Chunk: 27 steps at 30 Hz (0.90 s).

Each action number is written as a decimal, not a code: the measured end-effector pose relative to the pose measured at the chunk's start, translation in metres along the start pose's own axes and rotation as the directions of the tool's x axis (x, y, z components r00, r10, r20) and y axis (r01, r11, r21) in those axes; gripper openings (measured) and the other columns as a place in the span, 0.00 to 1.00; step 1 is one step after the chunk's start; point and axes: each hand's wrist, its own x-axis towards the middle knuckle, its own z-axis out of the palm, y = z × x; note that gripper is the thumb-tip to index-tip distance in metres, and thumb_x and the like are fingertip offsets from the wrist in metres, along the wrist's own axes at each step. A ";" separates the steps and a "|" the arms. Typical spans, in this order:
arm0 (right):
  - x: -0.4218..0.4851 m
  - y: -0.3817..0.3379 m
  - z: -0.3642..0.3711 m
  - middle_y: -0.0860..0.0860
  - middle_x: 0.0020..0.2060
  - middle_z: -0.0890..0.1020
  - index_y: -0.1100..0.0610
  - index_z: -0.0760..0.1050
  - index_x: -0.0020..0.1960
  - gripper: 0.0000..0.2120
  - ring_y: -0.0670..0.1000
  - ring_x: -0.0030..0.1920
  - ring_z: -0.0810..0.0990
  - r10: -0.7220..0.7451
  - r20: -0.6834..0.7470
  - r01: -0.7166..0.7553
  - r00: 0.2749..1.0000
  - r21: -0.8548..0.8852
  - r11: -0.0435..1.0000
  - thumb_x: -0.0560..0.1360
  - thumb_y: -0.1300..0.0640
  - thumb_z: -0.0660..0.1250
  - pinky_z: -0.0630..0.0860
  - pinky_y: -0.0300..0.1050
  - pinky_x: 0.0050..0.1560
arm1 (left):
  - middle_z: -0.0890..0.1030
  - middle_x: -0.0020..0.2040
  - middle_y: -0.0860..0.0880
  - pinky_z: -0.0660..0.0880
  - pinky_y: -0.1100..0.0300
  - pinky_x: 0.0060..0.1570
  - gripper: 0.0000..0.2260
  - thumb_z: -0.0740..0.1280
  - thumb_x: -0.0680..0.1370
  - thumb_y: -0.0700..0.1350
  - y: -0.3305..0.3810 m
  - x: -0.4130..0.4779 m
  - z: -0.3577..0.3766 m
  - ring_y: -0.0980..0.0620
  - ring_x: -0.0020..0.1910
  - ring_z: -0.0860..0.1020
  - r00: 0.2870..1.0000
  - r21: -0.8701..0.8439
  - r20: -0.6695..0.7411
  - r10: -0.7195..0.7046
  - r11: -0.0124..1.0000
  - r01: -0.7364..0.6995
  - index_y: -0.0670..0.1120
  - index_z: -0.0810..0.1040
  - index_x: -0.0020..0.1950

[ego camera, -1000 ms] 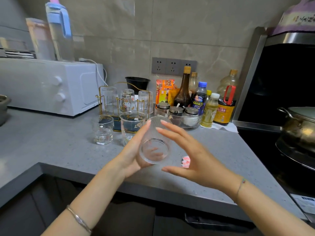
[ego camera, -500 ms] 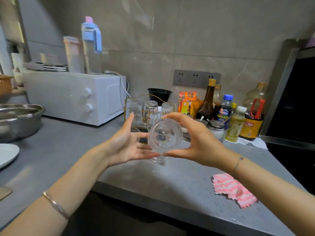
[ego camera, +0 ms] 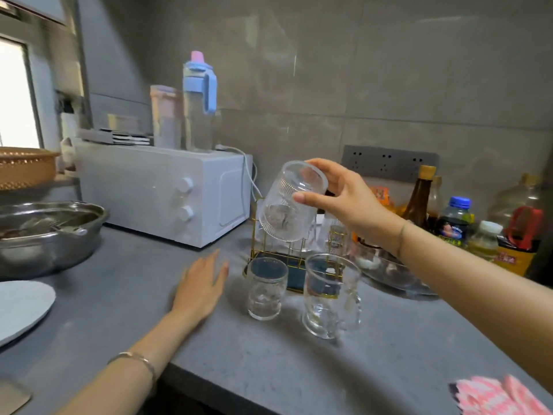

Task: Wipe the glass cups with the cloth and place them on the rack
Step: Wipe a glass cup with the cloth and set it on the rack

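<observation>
Grey stone countertop (ego camera: 299, 369), tiled wall behind, white microwave (ego camera: 161, 193) to the left, sauce bottles (ego camera: 419, 199) crowded at the right.

- Half a second back both hands cradled the ribbed glass cup (ego camera: 291, 202) in front of the chest. Now only the right hand (ego camera: 344, 196) has it, thumb and fingers curled round the thick base.
- Cup is turned mouth-down and tilted, hanging just above the left side of the gold wire rack (ego camera: 296, 281). Cannot tell whether it touches a peg yet.
- Left hand (ego camera: 200, 287) has dropped away and lies flat on the counter, fingers straight and loosely spread, holding nothing, near the small glass cup (ego camera: 266, 290).
- Pink cloth (ego camera: 496, 396) lies at the near right edge of the counter, in neither hand.

Reading: wiping of this cup looks finished and racking is in hand. Small cup and handled glass mug (ego camera: 327, 298) stand upright in front of the rack, probably next. The cloth must be fetched again first.
</observation>
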 end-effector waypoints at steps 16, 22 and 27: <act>0.083 0.069 0.056 0.51 0.62 0.77 0.55 0.68 0.67 0.31 0.48 0.61 0.77 0.138 0.135 -0.137 0.981 -0.017 0.990 0.68 0.55 0.76 0.73 0.43 0.64 | 0.66 0.75 0.46 0.57 0.52 0.74 0.28 0.49 0.81 0.61 -0.026 0.005 0.030 0.47 0.74 0.63 0.987 0.308 0.122 -0.099 0.950 0.057 0.46 0.60 0.77; 0.090 0.085 0.063 0.51 0.63 0.75 0.56 0.67 0.68 0.31 0.50 0.62 0.74 0.227 0.227 -0.203 0.947 -0.123 0.971 0.69 0.54 0.75 0.72 0.47 0.65 | 0.63 0.76 0.47 0.54 0.53 0.75 0.28 0.48 0.82 0.61 -0.023 0.004 0.026 0.48 0.75 0.60 0.985 0.323 0.134 -0.110 0.944 0.061 0.47 0.58 0.77; 0.096 0.098 0.064 0.50 0.60 0.76 0.53 0.70 0.64 0.26 0.50 0.59 0.76 0.266 0.293 -0.221 0.918 -0.176 0.959 0.69 0.55 0.75 0.74 0.42 0.59 | 0.62 0.76 0.47 0.53 0.54 0.75 0.27 0.49 0.82 0.60 -0.021 0.002 0.025 0.48 0.75 0.59 0.986 0.342 0.137 -0.099 0.938 0.047 0.47 0.57 0.77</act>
